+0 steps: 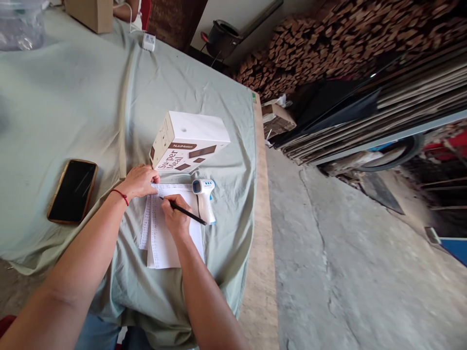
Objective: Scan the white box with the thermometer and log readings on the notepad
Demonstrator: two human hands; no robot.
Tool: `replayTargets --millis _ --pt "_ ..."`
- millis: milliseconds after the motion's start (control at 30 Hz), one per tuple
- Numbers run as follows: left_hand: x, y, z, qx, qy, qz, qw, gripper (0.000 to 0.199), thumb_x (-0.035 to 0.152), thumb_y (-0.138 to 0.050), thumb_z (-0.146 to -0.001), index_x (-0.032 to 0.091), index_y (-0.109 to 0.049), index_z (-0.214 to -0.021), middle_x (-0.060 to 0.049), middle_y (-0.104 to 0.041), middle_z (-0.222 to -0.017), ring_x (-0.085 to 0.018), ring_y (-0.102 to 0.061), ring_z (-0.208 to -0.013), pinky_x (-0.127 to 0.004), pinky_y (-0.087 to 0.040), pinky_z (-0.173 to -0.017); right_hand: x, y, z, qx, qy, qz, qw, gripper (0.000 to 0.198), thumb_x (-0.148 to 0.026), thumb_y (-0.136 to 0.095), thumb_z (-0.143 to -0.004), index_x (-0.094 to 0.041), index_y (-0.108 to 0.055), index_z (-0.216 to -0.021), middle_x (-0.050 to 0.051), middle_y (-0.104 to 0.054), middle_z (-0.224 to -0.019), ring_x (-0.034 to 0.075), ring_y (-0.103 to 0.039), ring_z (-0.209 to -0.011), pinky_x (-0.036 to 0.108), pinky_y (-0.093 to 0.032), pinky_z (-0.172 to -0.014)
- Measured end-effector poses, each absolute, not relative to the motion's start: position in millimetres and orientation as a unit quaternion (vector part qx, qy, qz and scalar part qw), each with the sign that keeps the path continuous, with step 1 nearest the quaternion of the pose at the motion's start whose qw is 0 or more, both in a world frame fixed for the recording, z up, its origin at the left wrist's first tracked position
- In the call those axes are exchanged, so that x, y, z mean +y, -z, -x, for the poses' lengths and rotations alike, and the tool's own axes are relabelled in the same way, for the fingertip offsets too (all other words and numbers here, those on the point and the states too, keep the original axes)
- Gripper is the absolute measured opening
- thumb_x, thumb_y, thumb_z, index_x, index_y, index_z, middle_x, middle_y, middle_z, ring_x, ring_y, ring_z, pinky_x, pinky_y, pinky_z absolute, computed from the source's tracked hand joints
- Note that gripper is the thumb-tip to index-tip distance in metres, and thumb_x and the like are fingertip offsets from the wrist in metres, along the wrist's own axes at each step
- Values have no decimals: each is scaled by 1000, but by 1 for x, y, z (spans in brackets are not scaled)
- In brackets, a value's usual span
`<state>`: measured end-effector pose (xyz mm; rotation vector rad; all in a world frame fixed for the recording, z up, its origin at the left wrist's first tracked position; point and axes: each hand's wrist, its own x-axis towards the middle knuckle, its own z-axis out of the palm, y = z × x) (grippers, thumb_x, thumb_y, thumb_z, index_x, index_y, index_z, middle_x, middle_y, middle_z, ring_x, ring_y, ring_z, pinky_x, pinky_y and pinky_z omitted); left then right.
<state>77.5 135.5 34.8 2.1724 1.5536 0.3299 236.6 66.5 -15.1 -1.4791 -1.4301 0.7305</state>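
Note:
My right hand (177, 216) grips a black pen (188, 212), its tip at the upper left of a white paper sheet (164, 248) with rows of handwriting down its left side. Another written sheet (145, 231) peeks out beneath it. At the top edge of the paper rests my left hand (140, 181), fingers spread and pressing down, with a red string round the wrist. Just beyond stands a white box (197, 129) printed "Super Meal". A white and blue infrared thermometer (206, 201) lies on the paper's right edge, beside my right hand.
A black smartphone (73, 191) lies on the green tablecloth (83, 107) at left. Farther back are a white adapter (149, 42), a cardboard box (91, 14), a clear plastic tub (21, 24) and another person's arm (126, 10). Stacked firewood (310, 43) lies beyond the wooden table edge (260, 233).

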Motion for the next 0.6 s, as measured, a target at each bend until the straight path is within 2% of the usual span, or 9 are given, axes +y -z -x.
replayTargets --millis 600 --pt "136 -34 -77 562 -120 -789 215 17 21 -72 -67 21 -76 -84 -6 -73 -92 -25 -65 -90 -36 -52 -83 67 15 -238 -575 -297 608 460 17 -38 -53 -73 -23 -59 -69 -3 -60 -58 16 -52 -55 28 -41 -56"
